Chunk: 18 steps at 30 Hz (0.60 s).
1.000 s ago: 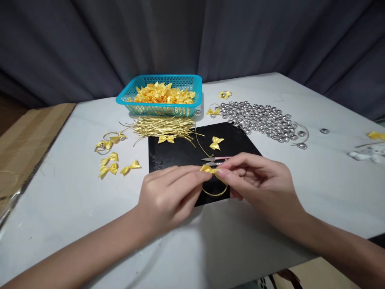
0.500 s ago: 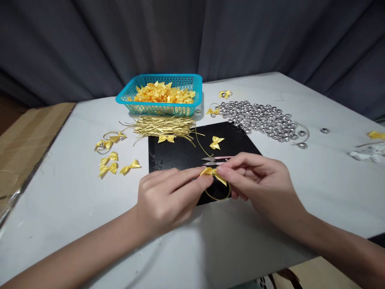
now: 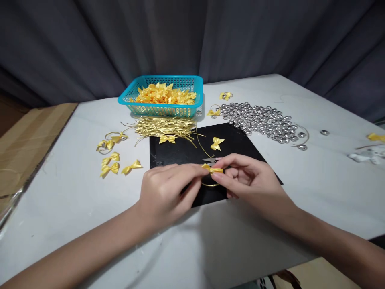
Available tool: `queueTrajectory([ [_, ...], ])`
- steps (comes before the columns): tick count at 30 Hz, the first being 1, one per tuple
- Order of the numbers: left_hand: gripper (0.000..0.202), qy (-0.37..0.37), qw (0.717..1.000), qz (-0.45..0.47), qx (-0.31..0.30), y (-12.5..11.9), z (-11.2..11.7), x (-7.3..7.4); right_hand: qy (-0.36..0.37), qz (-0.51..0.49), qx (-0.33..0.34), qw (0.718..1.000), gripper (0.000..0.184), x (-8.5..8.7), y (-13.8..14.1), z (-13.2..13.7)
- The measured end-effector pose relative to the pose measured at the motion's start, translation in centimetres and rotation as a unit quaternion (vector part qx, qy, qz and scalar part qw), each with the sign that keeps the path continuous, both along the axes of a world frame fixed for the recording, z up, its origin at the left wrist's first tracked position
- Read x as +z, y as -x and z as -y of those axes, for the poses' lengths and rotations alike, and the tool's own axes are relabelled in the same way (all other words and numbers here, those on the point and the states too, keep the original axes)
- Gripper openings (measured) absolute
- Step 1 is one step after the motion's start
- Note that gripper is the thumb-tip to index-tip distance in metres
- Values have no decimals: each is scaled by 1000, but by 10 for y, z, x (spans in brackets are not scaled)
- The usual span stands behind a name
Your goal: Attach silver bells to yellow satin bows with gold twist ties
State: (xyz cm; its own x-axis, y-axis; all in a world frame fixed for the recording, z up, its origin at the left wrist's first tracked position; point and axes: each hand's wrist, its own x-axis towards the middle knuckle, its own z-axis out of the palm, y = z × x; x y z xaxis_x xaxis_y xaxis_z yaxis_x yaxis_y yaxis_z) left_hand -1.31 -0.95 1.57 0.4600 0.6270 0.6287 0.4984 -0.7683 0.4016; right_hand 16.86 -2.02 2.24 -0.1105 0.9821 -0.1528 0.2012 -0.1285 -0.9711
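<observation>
Satin-glossy yellow ribbon bow [image 3: 212, 169], shiny gold wire ties [image 3: 164, 126], matt black mat [image 3: 240, 144], turquoise plastic basket [image 3: 162, 109]

With forearms converging, the left hand [image 3: 164, 192] and right hand [image 3: 251, 180] pinch closed, fingertips nearly touching.

One head-worn camera looked forward and down over the worktop [image 3: 75, 192] from the person's near edge. It sat close: the left hand [image 3: 164, 192] and right hand [image 3: 252, 182] pinched a bow [image 3: 212, 169] near frame centre. The basket [image 3: 162, 109] and curtain [image 3: 180, 36] closed the far field.
</observation>
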Motion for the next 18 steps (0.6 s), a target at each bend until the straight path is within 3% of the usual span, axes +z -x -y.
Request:
queueTrajectory([
  [4,10,147,987,54,35,-4,-2,2,-10,5,2,1000,24,-4,-1,-3],
  [13,17,422,901,92,33,-5,-16,2,-27,30,18,999,23,-13,-1,-8],
  [18,20,488,865,118,13,-8,-17,3,-24,-11,22,999,25,-16,2,-6],
])
